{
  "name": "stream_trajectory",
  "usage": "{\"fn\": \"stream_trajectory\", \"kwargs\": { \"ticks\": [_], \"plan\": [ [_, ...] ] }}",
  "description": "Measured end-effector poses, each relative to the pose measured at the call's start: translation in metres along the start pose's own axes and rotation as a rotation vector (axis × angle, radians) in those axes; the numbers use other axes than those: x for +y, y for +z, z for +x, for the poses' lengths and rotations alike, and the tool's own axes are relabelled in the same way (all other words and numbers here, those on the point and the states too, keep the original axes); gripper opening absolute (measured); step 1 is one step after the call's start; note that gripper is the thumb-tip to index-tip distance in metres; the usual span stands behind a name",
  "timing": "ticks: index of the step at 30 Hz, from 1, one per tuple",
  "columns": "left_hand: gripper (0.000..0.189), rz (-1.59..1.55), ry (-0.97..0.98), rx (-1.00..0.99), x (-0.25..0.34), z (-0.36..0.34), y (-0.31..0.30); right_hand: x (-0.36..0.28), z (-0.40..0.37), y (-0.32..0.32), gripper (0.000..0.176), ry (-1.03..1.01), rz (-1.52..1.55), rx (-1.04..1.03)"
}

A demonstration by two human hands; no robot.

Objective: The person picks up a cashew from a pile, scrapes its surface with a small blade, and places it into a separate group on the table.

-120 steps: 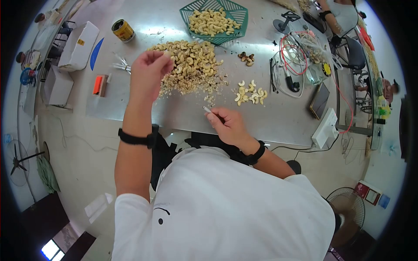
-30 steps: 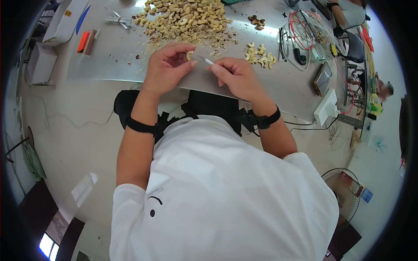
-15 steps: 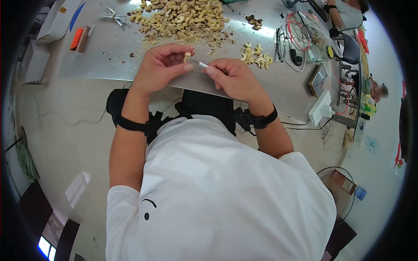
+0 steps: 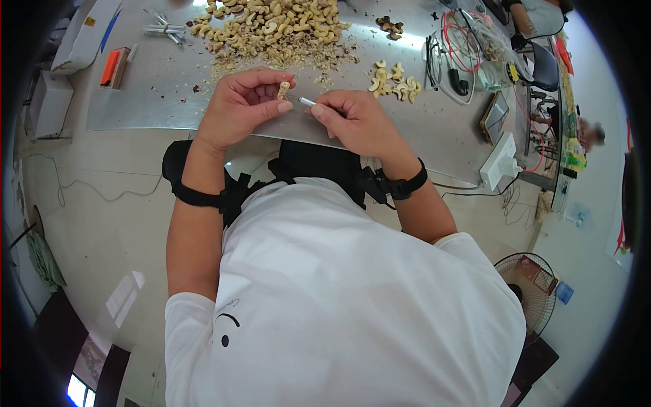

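Note:
Between the thumb and fingers of my left hand (image 4: 247,105) is a single cashew (image 4: 283,89), held upright above the table's front edge. My right hand (image 4: 352,121) pinches a slim silver-white tool (image 4: 307,102), whose tip points left at the cashew with a small gap between them. Beyond my hands lies a large heap of cashews (image 4: 288,27), with small broken bits (image 4: 285,60) along its near side. A smaller group of pale cashews (image 4: 395,83) rests right of the heap, and a few dark pieces (image 4: 389,28) lie behind that group.
On the metal table (image 4: 156,102), an orange box (image 4: 114,68) and some silver tools (image 4: 165,30) are at left. Tangled cables (image 4: 453,61), a phone (image 4: 494,118) and a white power strip (image 4: 498,161) are at right. Another person's arm (image 4: 521,19) shows at upper right.
The view has shifted slightly, so the table items sit a little further left. The tool in my right hand has drawn slightly away from the cashew.

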State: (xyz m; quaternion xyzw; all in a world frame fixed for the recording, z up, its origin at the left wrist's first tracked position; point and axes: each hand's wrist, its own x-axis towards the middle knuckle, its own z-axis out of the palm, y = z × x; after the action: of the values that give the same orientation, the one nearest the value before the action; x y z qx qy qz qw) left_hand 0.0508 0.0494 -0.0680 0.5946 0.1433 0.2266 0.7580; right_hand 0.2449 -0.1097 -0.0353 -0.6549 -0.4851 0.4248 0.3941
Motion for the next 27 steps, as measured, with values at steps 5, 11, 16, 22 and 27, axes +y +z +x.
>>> {"fn": "stream_trajectory", "kwargs": {
  "ticks": [5,11,16,22,27],
  "plan": [
    [0.04,0.002,-0.032,0.002,0.004,0.002,0.002,-0.002,-0.003,0.002,0.02,-0.033,-0.038,0.0],
    [0.041,0.124,-0.068,-0.01,0.007,0.002,0.004,0.008,-0.007,0.009,0.021,-0.053,0.026,0.07],
    [0.041,0.164,-0.062,-0.011,0.007,0.003,0.004,-0.002,-0.007,-0.001,0.022,0.098,0.061,-0.052],
    [0.039,0.114,-0.098,-0.023,0.005,0.004,0.004,0.002,-0.009,0.004,0.019,0.075,0.056,0.016],
    [0.036,0.089,-0.145,-0.062,0.003,0.003,0.007,0.001,-0.013,0.012,0.019,-0.012,0.056,0.1]
  ]
}}
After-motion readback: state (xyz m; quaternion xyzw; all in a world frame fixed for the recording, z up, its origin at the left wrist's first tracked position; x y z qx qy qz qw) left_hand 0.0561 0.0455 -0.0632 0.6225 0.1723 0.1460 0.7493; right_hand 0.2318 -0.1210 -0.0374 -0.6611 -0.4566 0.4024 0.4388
